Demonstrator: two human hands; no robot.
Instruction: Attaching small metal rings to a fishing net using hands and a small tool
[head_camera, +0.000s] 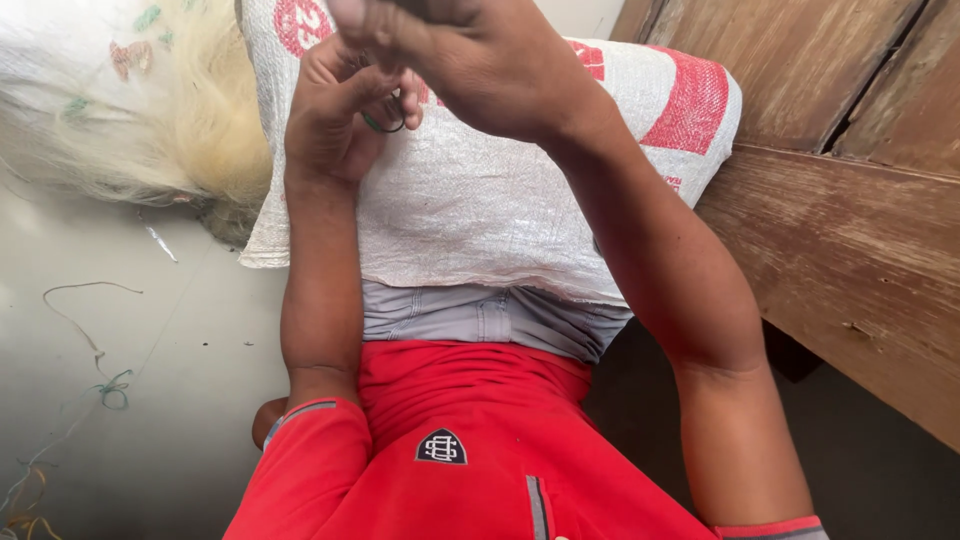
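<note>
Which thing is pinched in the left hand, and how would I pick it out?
Start at the white woven sack with red print across the person's lap. Above its top edge the left hand and right hand meet. The small dark ring at the left hand's fingertips is the only dark loop there.

Head camera, steeply downward, close

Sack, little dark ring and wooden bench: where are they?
sack (480, 200), head view, on its white woven middle.
dark ring (385, 126), head view, on its lower curve by the left hand (335, 110).
wooden bench (850, 250), head view, on its plank.
</note>
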